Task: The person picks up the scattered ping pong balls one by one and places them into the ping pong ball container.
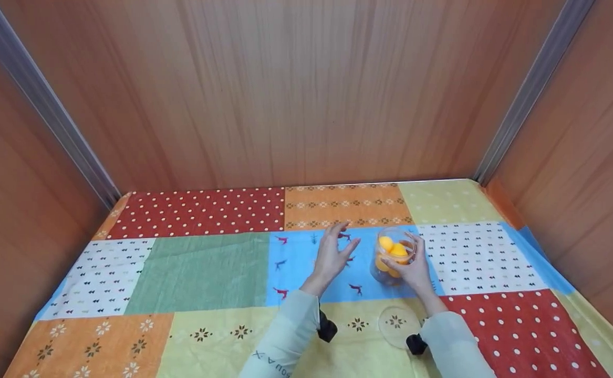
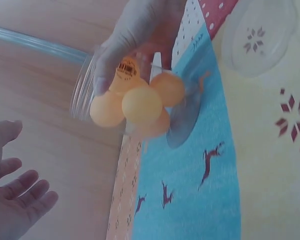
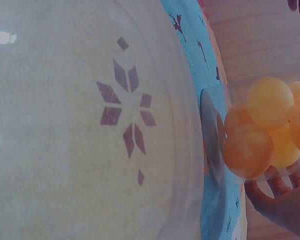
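A clear plastic jar [image 1: 382, 275] with several orange ping-pong balls [image 1: 398, 251] inside is on the blue patch of the cloth. My right hand [image 1: 414, 266] grips it near the rim, thumb on the near side and fingers round the far side. Its mouth looks uncovered. To the left of the jar my left hand [image 1: 330, 258] is held apart from it, fingers spread and holding nothing. A clear round lid [image 1: 398, 323] lies flat on the yellow patch, nearer to me, by my right wrist. One ball [image 2: 126, 72] bears dark print.
A patchwork-patterned cloth [image 1: 206, 273] covers the table. Wood-grain panels [image 1: 306, 94] stand behind it and on both sides, with metal strips [image 1: 49, 105] at the corners. Dark wrist devices [image 1: 327, 326] sit at both sleeves.
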Demonstrator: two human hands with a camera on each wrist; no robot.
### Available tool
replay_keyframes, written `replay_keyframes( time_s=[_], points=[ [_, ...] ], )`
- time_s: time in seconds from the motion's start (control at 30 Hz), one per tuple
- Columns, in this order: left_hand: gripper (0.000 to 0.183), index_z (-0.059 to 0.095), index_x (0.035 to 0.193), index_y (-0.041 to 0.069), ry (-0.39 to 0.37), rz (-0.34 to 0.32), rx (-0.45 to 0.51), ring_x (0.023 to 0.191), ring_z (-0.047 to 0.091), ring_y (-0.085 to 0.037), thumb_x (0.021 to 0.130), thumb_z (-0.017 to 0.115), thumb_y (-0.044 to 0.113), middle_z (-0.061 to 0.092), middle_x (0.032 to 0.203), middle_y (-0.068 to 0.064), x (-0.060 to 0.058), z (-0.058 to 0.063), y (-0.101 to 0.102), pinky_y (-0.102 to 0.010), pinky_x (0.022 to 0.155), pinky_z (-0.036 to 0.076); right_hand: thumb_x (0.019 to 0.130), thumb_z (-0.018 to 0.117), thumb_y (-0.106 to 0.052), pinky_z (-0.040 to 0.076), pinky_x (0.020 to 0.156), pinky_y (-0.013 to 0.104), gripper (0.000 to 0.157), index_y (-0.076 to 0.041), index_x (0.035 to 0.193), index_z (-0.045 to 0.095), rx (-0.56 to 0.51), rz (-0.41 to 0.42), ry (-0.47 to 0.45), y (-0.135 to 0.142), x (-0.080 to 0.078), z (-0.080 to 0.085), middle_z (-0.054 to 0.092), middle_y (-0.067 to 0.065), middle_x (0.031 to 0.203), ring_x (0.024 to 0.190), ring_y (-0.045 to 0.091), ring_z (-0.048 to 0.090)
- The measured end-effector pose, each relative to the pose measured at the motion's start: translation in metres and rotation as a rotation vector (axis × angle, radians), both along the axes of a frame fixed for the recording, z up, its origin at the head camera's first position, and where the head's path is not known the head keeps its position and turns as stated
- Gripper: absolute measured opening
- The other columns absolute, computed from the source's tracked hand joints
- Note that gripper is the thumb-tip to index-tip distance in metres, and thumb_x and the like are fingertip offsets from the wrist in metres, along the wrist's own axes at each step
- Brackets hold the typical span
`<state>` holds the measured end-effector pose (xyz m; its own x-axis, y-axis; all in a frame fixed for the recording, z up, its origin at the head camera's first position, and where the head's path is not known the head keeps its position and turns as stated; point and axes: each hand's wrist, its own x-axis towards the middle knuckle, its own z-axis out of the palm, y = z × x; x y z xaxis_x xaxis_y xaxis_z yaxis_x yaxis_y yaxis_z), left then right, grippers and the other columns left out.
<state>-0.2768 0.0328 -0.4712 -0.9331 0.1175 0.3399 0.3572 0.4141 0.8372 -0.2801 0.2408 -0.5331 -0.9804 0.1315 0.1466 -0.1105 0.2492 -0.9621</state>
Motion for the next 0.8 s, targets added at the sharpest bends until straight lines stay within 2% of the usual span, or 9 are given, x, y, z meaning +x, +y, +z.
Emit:
replay_keyframes(
  time_s=[0.3, 0.57, 0.8],
  points=[
    [0.049, 0.043, 0.128, 0.006, -0.038, -0.012, -0.044, 0.11, 0.045, -0.024, 0.087, 0.055, 0.03, 0.044, 0.123, -0.011, 0.0, -0.003, -0.032, -0.036, 0.089, 0.041, 0.067, 0.078, -0.017, 0.034, 0.09, 0.042, 0.087, -0.012, 0.133, 0.022, 0.056, 0.037, 0.005, 0.001, 0.0, 0.01, 0.037, 0.021, 0.126, 0.114, 0.031, 0.036],
    [0.052, 0.041, 0.129, 0.003, -0.046, 0.034, -0.127, 0.113, 0.044, -0.027, 0.087, 0.056, 0.03, 0.044, 0.123, -0.013, 0.003, -0.006, -0.066, -0.04, 0.092, 0.039, 0.068, 0.076, -0.034, 0.037, 0.089, 0.047, 0.09, -0.013, 0.134, 0.019, 0.229, 0.05, -0.057, 0.005, 0.003, 0.019, 0.037, 0.023, 0.127, 0.113, 0.036, 0.038],
    [0.053, 0.041, 0.129, 0.001, -0.024, 0.078, -0.215, 0.117, 0.041, -0.03, 0.087, 0.057, 0.029, 0.041, 0.127, -0.017, 0.006, -0.008, -0.093, -0.043, 0.094, 0.036, 0.067, 0.073, -0.046, 0.021, 0.099, 0.053, 0.103, -0.007, 0.14, 0.01, 0.349, 0.089, -0.082, 0.01, 0.006, 0.029, 0.02, 0.022, 0.141, 0.126, 0.037, 0.021]
  ],
)
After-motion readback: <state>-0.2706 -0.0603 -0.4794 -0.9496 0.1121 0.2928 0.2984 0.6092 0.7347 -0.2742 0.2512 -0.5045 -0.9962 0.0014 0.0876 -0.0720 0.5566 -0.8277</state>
